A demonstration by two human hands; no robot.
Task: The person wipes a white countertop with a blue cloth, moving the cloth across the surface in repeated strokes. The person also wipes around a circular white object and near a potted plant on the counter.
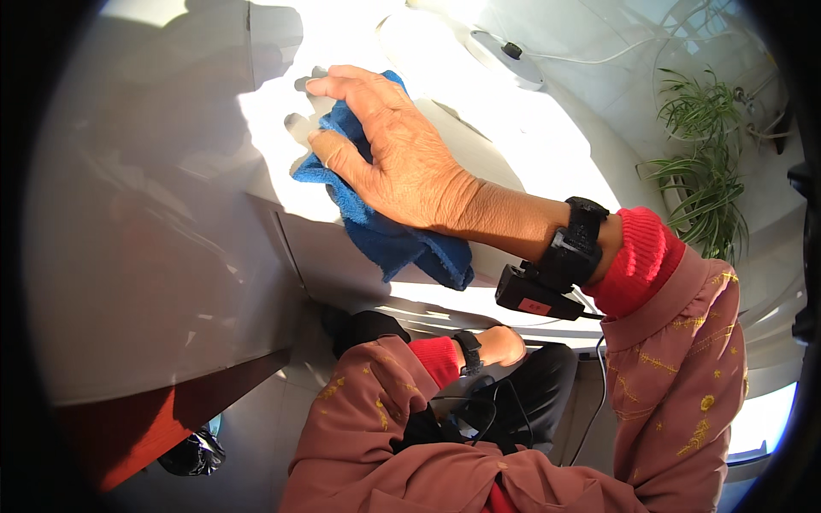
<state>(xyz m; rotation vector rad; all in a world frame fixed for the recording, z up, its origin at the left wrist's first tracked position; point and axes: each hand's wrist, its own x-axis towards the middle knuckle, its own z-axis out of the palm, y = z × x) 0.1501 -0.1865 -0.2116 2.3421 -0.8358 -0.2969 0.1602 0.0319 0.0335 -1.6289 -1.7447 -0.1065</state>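
Note:
My right hand point(407, 154) lies over a blue cloth point(372, 234) on a white, partly sunlit surface point(545, 141). Its fingers are spread to the upper left, and the cloth's lower end hangs toward me from under the palm and wrist. A black strap with a small black device sits on this wrist. My left hand point(503, 346) is lower, close to my dark-trousered leg; it is small in view and its fingers are hidden.
A white oval device with a black knob point(512, 50) and a cable lies at the top right. Long-leaved green plants point(699, 160) stand to the right. On the left are a pale panel point(147, 211) and a red-brown edge point(192, 404), with a black plastic bag point(195, 452) below.

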